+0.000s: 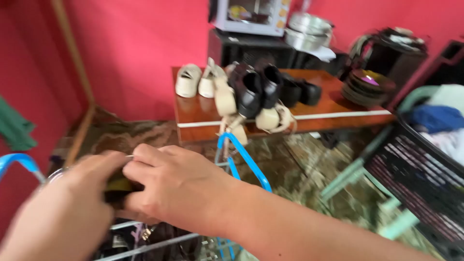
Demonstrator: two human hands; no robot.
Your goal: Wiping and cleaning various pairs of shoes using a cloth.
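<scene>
both hands meet low in the frame, over a drying rack w/ grey rails & blue tubing. right hand comes in from the lower right, its grip narrow, fingers curled down onto a small dark cloth item w/ a yellowish edge; looks pinched on it, though motion blur hides the fingertips. left hand sits just beside, thumb side touching the same cloth; can't tell how tight its grip is, the palm faces away. the cloth lies between the 2 hands, right above the rack's top rails; more dark items hang below them.

beyond the rack, a blue loop handle rises near the right wrist. farther back, a low reddish wood counter against the red wall carries pale shoes, black shoes & a stack of dark plates. to the right, a black laundry basket w/ blue & white clothes sits on a pale green frame.
</scene>
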